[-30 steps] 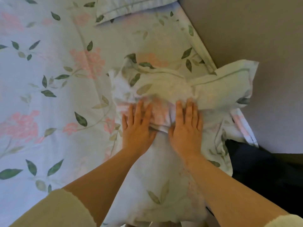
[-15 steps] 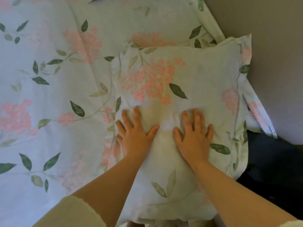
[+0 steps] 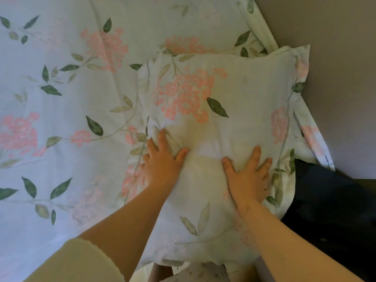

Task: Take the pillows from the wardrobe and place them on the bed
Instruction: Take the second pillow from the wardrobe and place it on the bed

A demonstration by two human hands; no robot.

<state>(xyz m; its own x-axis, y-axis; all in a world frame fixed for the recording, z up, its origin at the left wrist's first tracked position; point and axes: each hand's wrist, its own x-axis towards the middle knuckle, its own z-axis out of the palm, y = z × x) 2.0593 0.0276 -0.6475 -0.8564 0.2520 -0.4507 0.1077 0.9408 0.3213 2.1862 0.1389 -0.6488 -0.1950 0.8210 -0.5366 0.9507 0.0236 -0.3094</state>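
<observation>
A pillow (image 3: pixel 213 102) in a pale floral case with pink blossoms and green leaves lies flat on the bed (image 3: pixel 50 123), near the bed's right edge. My left hand (image 3: pixel 162 161) presses on the pillow's left part, fingers spread and digging into the fabric. My right hand (image 3: pixel 247 176) lies flat on its lower right part, fingers apart. Neither hand holds anything. A second pillow (image 3: pixel 183 21) in the same print lies further up the bed, partly under the first one's top edge.
The bed cover has the same floral print and fills the left side. A plain grey-brown wall (image 3: pixel 335 68) runs along the right. A dark gap (image 3: pixel 329 210) lies between bed and wall at lower right.
The pillow went from folded and bunched to spread out flat with its flower print up. Both hands slid down toward its lower half and spread their fingers.
</observation>
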